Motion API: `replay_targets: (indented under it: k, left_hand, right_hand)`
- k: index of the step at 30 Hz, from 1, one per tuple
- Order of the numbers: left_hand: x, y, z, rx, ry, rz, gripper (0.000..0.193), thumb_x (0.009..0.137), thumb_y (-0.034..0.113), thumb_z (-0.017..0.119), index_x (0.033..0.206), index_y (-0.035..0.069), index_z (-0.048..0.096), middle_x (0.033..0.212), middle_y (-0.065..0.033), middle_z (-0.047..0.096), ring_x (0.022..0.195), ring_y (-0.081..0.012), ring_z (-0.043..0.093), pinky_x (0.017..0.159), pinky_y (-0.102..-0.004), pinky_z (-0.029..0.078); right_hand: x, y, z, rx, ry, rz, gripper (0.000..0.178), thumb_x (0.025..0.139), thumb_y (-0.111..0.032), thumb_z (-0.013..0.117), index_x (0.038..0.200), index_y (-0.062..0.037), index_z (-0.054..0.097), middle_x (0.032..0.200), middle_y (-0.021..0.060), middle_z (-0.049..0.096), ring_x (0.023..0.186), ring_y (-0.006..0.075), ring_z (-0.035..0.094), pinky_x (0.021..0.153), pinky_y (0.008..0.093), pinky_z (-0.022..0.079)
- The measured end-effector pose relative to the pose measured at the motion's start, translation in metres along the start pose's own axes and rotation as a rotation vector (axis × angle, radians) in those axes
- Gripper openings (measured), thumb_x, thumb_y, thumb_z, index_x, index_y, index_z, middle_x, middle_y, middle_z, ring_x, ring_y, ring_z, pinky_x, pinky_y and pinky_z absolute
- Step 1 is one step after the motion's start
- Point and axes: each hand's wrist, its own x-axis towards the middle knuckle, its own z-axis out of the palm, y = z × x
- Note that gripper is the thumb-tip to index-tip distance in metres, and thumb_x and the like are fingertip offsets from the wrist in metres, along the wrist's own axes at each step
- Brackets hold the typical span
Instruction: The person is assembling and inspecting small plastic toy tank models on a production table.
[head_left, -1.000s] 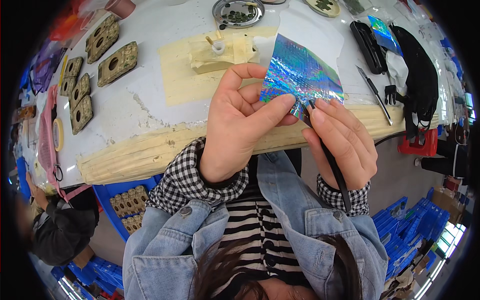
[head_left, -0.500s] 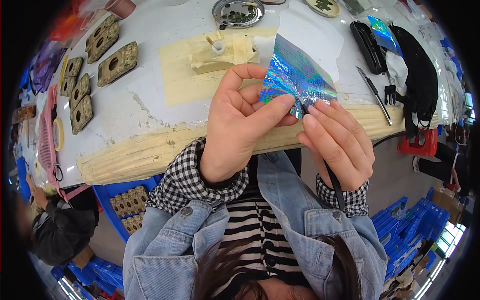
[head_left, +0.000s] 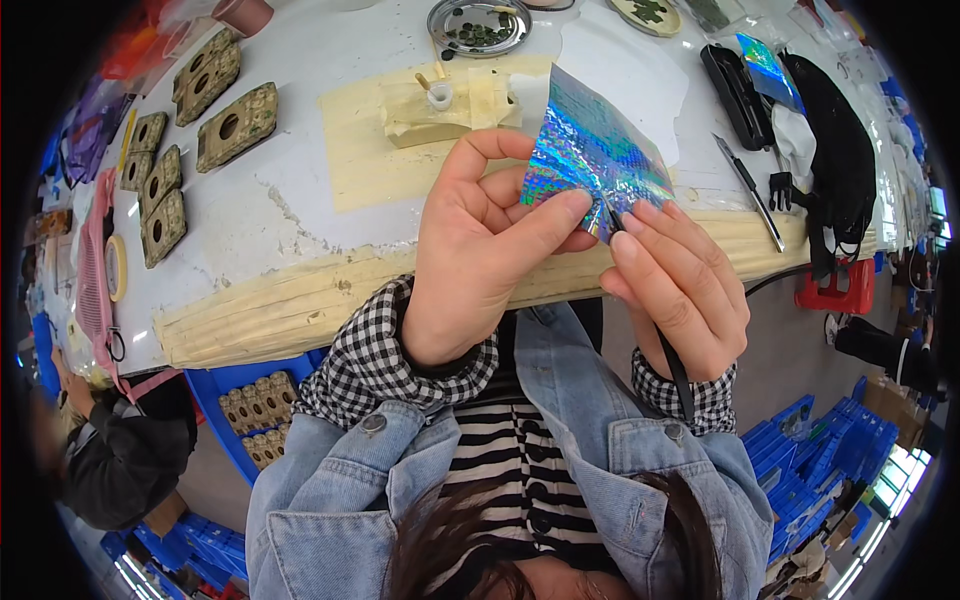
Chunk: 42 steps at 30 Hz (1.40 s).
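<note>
A shiny blue holographic sticker sheet (head_left: 600,135) is tilted up above the near table edge. My left hand (head_left: 490,225) pinches its lower left edge between thumb and fingers. In my right hand (head_left: 685,285) is a slim black tool, apparently tweezers (head_left: 677,370), its rear end sticking out below the palm. The tool's tip meets the sheet's lower edge, close to my left thumb. Whatever lies right at the tip is too small to make out. Behind my left hand stands a block wrapped in cream tape (head_left: 425,117), carrying a small white cup (head_left: 439,96).
Several camouflage-patterned parts with round holes (head_left: 237,127) lie at left. A metal dish (head_left: 480,27) of small dark pieces stands at the back. To the right are a pen (head_left: 750,185), a black case (head_left: 738,95) and a black strap (head_left: 835,150). A blue crate (head_left: 215,405) sits below the table.
The tweezers and my right fingers have shifted very slightly along the sheet's lower edge. The sheet's tilt has changed a little, and its reflections differ. My left hand keeps its pinch.
</note>
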Motion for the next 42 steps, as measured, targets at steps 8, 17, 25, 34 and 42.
replay_targets:
  k: [8, 17, 25, 34, 42]
  left_hand:
    - [0.000, 0.000, 0.001, 0.012, 0.019, 0.006, 0.036, 0.084, -0.002, 0.061, 0.112, 0.002, 0.038, 0.098, -0.0127, 0.063, 0.085, -0.0147, 0.064, 0.073, -0.0259, 0.055]
    - [-0.001, -0.001, 0.000, 0.017, 0.004, 0.007, 0.036, 0.084, -0.002, 0.061, 0.112, 0.002, 0.038, 0.098, -0.0129, 0.063, 0.085, -0.0149, 0.064, 0.073, -0.0256, 0.055]
    - [-0.018, 0.016, -0.011, 0.025, -0.078, -0.040, 0.032, 0.083, -0.006, 0.058, 0.107, 0.003, 0.039, 0.102, -0.0126, 0.061, 0.088, -0.0149, 0.063, 0.071, -0.0251, 0.056]
    - [-0.049, 0.027, -0.061, 0.094, -0.245, 0.027, 0.031, 0.077, -0.005, 0.063, 0.096, 0.005, 0.040, 0.093, -0.0075, 0.060, 0.088, -0.0111, 0.055, 0.082, -0.0265, 0.041]
    - [-0.043, 0.024, -0.058, 0.087, -0.159, 0.050, 0.029, 0.077, 0.000, 0.063, 0.095, 0.005, 0.041, 0.091, -0.0065, 0.059, 0.086, -0.0112, 0.054, 0.080, -0.0258, 0.041]
  right_hand:
    - [0.001, -0.002, -0.002, 0.027, 0.000, 0.032, 0.030, 0.068, -0.012, 0.076, 0.096, -0.0036, 0.068, 0.092, 0.0093, 0.067, 0.091, 0.0233, 0.065, 0.082, 0.0371, 0.054]
    - [0.000, 0.000, -0.004, 0.027, 0.059, 0.029, 0.030, 0.069, -0.013, 0.076, 0.096, -0.0031, 0.068, 0.090, 0.0101, 0.067, 0.089, 0.0244, 0.066, 0.081, 0.0377, 0.054]
    - [0.007, 0.016, -0.034, -0.039, 0.152, 0.118, 0.033, 0.067, -0.008, 0.076, 0.098, -0.0001, 0.066, 0.089, 0.0132, 0.067, 0.087, 0.0280, 0.066, 0.081, 0.0408, 0.053]
    - [-0.007, 0.039, -0.010, 0.113, -0.067, 0.235, 0.028, 0.071, -0.004, 0.072, 0.098, -0.0014, 0.066, 0.085, 0.0131, 0.066, 0.081, 0.0265, 0.065, 0.084, 0.0386, 0.051]
    - [-0.004, 0.043, -0.003, 0.198, -0.152, 0.370, 0.022, 0.074, -0.004, 0.070, 0.096, -0.0027, 0.067, 0.082, 0.0099, 0.067, 0.075, 0.0226, 0.065, 0.089, 0.0397, 0.048]
